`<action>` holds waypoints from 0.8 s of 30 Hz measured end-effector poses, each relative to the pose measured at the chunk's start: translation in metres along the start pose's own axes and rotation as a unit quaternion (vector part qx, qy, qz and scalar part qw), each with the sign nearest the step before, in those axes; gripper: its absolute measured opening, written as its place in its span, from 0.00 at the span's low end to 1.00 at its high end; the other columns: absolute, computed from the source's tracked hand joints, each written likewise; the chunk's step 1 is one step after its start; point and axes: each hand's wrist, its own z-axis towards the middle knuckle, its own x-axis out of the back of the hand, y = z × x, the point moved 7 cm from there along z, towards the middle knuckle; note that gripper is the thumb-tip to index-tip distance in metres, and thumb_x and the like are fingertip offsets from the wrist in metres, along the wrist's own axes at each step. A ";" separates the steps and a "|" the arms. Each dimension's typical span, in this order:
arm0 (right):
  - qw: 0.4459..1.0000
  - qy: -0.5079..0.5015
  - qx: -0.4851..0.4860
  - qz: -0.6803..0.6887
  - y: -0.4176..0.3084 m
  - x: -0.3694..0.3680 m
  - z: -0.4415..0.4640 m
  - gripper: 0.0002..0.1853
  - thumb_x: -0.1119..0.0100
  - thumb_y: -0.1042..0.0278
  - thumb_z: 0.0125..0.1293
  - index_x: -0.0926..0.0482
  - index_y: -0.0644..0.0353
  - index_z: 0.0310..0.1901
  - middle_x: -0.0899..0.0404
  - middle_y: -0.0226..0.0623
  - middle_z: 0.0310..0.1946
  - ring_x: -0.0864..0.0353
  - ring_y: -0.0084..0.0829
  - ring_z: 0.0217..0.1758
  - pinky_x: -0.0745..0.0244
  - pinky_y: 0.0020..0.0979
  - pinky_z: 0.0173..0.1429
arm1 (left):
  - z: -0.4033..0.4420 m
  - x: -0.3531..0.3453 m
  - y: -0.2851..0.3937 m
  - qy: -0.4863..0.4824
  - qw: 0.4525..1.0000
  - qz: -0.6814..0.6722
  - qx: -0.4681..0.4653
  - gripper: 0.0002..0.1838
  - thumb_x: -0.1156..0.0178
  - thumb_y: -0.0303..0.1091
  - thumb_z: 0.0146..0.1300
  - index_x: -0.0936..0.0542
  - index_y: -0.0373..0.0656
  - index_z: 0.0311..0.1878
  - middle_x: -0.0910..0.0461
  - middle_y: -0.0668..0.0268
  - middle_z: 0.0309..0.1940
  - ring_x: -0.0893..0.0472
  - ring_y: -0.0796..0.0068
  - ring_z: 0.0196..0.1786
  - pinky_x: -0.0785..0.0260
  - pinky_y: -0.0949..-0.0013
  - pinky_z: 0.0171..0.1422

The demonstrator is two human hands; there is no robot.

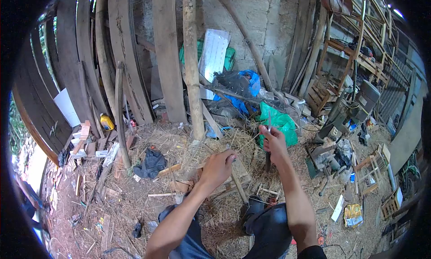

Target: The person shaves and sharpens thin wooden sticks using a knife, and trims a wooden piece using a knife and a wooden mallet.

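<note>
My left hand [218, 169] is closed, fingers curled around what looks like a thin wooden stick [239, 188]; the stick slants down from the fist toward my right shoe. My right hand [274, 142] is also closed, gripping a knife [270, 118]. A narrow grey part of it points up above the fist, and a dark, wider part shows below. Thin pale strips cross the gap between both hands, but I cannot tell whether either hand holds them. Just behind my right hand lies a green plastic bag [283, 124].
My knees [271, 227] are bent below my hands. Straw and wood scraps [168, 194] litter the ground. A wooden post [192, 66] stands ahead, with a black plastic bag [151, 164] to its left. A yellow bottle [106, 121] is farther left, a wooden rack [345, 57] at right.
</note>
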 end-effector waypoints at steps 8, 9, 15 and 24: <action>0.998 -0.039 0.018 0.040 -0.001 -0.024 -0.011 0.09 0.39 0.63 0.63 0.23 0.58 0.39 0.31 0.19 0.22 0.46 0.09 0.14 0.54 0.17 0.16 | 0.003 0.003 -0.003 0.046 0.997 -0.066 0.002 0.06 0.45 0.26 0.62 0.21 0.39 0.40 0.21 0.55 0.25 0.21 0.64 0.26 0.31 0.65 0.34; 0.998 -0.057 0.004 0.025 0.002 -0.032 -0.013 0.07 0.39 0.65 0.63 0.23 0.58 0.37 0.30 0.20 0.22 0.44 0.09 0.14 0.52 0.17 0.16 | 0.003 0.004 -0.003 0.040 0.996 -0.078 0.018 0.06 0.45 0.26 0.62 0.21 0.38 0.40 0.20 0.55 0.26 0.21 0.65 0.27 0.31 0.66 0.34; 0.967 -0.113 0.090 -0.210 0.011 -0.078 -0.032 0.11 0.44 0.61 0.67 0.23 0.60 0.34 0.34 0.20 0.17 0.42 0.12 0.14 0.49 0.20 0.17 | 0.006 0.020 -0.008 0.127 0.987 -0.094 0.011 0.07 0.43 0.27 0.61 0.21 0.37 0.41 0.19 0.57 0.28 0.21 0.73 0.30 0.30 0.69 0.37; 0.987 -0.162 -0.007 0.011 -0.001 -0.073 -0.035 0.10 0.48 0.65 0.69 0.23 0.63 0.40 0.24 0.30 0.24 0.39 0.15 0.15 0.46 0.20 0.18 | 0.005 0.031 -0.001 0.095 0.990 -0.099 0.017 0.06 0.42 0.27 0.61 0.20 0.36 0.40 0.18 0.59 0.28 0.23 0.79 0.29 0.31 0.72 0.34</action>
